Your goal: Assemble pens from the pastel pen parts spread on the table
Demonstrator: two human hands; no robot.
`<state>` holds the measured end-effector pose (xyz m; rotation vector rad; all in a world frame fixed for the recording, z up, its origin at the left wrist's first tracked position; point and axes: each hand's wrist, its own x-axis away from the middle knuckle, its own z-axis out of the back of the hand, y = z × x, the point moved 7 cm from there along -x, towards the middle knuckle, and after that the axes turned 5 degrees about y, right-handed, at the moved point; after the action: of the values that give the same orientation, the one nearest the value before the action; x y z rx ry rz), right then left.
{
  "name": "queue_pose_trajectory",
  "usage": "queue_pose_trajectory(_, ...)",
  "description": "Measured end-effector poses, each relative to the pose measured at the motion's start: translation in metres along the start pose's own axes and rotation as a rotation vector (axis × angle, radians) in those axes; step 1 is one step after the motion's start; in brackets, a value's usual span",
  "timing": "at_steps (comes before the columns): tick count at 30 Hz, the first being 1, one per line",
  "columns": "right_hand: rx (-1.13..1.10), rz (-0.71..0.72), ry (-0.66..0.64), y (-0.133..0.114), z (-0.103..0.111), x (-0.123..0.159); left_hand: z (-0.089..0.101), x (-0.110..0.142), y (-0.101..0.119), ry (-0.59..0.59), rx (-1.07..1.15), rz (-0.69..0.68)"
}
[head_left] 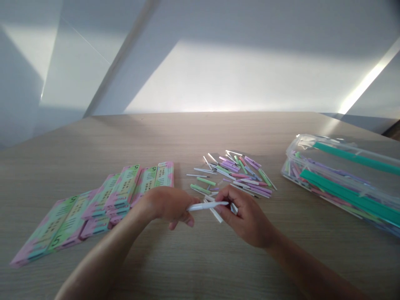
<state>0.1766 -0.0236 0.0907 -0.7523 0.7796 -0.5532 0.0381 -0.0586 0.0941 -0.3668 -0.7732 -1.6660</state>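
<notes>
My left hand [165, 206] and my right hand [246, 216] meet above the wooden table [200, 258], pinching a slim white plastic stick [208, 206] by its two ends. Just below my right fingers, a few loose white sticks [215, 213] lie partly hidden by that hand. Beyond both hands spreads a loose pile of thin pastel sticks [234, 173] in green, pink, lilac and white. To the left of my left hand lie several pink-and-green printed cards [125, 193] marked with a 5, overlapping one another.
At the right of the table sits a clear plastic box [337, 179] holding long green strips and coloured sticks. The table's far edge [200, 112] runs in front of a white, sunlit wall [234, 77].
</notes>
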Motion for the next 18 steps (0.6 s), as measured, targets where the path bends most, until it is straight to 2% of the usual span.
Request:
queue_pose_trajectory(3, 0.025, 0.005, -0.017, 0.0, -0.002, -0.002, 0.0, 0.0, 0.002, 0.014, 0.001, -0.006)
queue_pose_trajectory(8, -0.075, 0.03, -0.013, 0.0, -0.002, 0.002, 0.0, -0.001, 0.001, 0.019, 0.023, -0.025)
queue_pose_trajectory(11, 0.001, 0.02, -0.001, 0.001, -0.004, 0.002, -0.001, -0.001, 0.001, 0.006, 0.021, -0.019)
queue_pose_trajectory(14, 0.035, 0.034, -0.049, 0.0, -0.005, 0.0, -0.001, -0.001, 0.001, 0.008, 0.015, -0.016)
queue_pose_trajectory(16, -0.037, 0.034, -0.07, 0.001, 0.0, -0.003, -0.001, -0.001, 0.001, 0.005, 0.019, -0.026)
queue_pose_trajectory(18, -0.136, -0.005, -0.01, 0.009, 0.017, -0.008, -0.001, -0.001, 0.0, -0.001, 0.027, -0.029)
